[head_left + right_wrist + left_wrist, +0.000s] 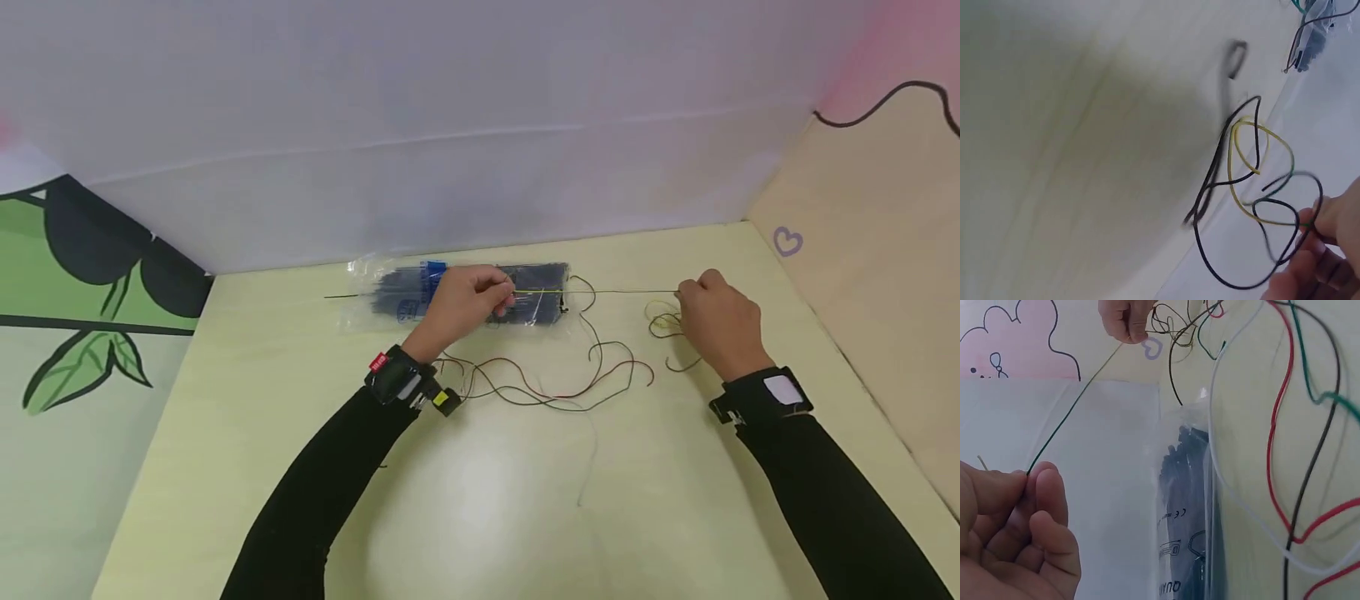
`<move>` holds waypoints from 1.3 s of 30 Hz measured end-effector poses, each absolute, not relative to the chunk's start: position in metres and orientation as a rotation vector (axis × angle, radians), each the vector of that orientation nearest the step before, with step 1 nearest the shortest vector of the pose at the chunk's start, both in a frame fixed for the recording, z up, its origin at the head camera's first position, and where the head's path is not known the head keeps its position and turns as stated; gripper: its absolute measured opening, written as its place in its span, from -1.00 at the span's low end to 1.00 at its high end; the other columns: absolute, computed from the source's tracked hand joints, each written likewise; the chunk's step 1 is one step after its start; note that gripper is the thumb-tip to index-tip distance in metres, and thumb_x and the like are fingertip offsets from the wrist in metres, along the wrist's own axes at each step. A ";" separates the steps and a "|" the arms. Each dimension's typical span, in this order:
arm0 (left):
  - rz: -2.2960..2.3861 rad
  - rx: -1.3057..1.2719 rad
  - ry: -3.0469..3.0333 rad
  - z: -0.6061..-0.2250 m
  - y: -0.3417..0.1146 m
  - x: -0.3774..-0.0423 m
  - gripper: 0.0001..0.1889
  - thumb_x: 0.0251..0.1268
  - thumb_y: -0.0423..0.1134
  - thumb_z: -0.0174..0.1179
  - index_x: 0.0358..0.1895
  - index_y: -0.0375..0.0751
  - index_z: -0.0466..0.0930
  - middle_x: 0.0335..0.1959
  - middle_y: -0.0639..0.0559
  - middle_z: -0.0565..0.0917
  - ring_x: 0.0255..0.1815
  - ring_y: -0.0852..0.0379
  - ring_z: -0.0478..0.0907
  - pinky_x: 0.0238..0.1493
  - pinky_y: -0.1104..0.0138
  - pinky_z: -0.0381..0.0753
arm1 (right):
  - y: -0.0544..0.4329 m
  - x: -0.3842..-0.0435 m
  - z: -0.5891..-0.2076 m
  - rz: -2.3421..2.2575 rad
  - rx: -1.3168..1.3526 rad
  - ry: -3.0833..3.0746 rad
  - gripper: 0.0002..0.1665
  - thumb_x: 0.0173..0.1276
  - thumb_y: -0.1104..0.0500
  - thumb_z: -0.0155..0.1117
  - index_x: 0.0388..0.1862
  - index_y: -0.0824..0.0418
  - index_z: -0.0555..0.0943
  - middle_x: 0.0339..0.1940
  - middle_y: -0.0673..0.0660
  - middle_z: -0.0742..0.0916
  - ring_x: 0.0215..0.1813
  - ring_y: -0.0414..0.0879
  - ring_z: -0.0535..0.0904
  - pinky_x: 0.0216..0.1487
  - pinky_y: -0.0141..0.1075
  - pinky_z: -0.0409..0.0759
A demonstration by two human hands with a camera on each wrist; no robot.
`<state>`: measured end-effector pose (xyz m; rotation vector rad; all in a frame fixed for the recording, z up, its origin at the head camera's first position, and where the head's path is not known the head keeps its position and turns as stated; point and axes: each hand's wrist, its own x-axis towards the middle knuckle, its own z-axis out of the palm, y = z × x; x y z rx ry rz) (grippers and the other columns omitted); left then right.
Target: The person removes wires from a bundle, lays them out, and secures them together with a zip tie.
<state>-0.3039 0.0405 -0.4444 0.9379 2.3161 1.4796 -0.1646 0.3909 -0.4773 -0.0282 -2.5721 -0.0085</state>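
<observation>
Head view: nearest you on the bench point(480, 500), loose wires lie crossed, at least four by colour: red wire point(1273, 425), black wire point(1338, 369), white wire point(1210, 412) and green wire point(1335, 397); overlaps hide the exact total. Beyond them, the fingers of your left hand point(465, 300) and right hand point(720, 325) pinch one yellow-green wire point(540, 292), stretched taut above the bench. The step seems to be drawing it straight: pull evenly, gently, without kinking it. Black loops point(1241, 288) sit beside your right fingers; whether they're pinched too, I cannot tell, so check before tugging. Farthest lies one clear bag of dark strips point(543, 279).
</observation>
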 end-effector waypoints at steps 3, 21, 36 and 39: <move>1.462 0.844 2.300 -0.449 0.023 -0.297 -0.80 0.45 -0.10 0.14 -0.12 -0.08 0.70 -0.27 -0.07 0.74 -0.27 0.01 0.69 -0.36 0.27 0.51 | 0.396 -0.157 -0.478 -0.006 -0.040 -2.566 -0.77 0.40 0.32 0.18 -0.48 0.36 0.51 -0.45 0.27 0.45 -0.78 -0.03 0.18 -0.79 -0.21 0.10; 1.593 0.285 2.309 -0.475 -0.074 -0.263 -0.68 0.41 -0.06 0.18 -0.05 -0.28 0.65 -0.21 -0.27 0.71 -0.32 0.03 0.65 -0.38 0.38 0.58 | 0.439 -0.137 -0.485 -0.174 -0.095 -2.348 -0.65 0.40 0.41 -0.02 -0.60 0.37 0.52 -0.49 0.39 0.52 -0.58 0.27 0.29 -0.69 0.01 0.17; 1.469 0.142 2.363 -0.493 -0.122 -0.239 -0.63 0.38 0.03 0.19 -0.05 -0.24 0.65 -0.23 -0.18 0.74 -0.34 0.04 0.66 -0.43 0.36 0.50 | 0.447 -0.101 -0.475 0.469 -0.148 -3.017 -0.74 0.43 -0.03 0.23 -0.10 0.08 0.72 -0.47 0.11 0.70 -0.50 -0.18 0.44 -0.50 -0.32 0.30; 1.421 0.104 2.418 -0.494 -0.135 -0.236 -0.66 0.39 0.00 0.17 -0.09 -0.24 0.65 -0.26 -0.17 0.73 -0.34 0.01 0.64 -0.41 0.34 0.51 | 0.441 -0.098 -0.466 0.798 -0.125 -3.075 -0.74 0.35 -0.15 0.28 -0.25 -0.02 0.73 -0.53 0.00 0.58 -0.46 -0.19 0.39 -0.44 -0.33 0.33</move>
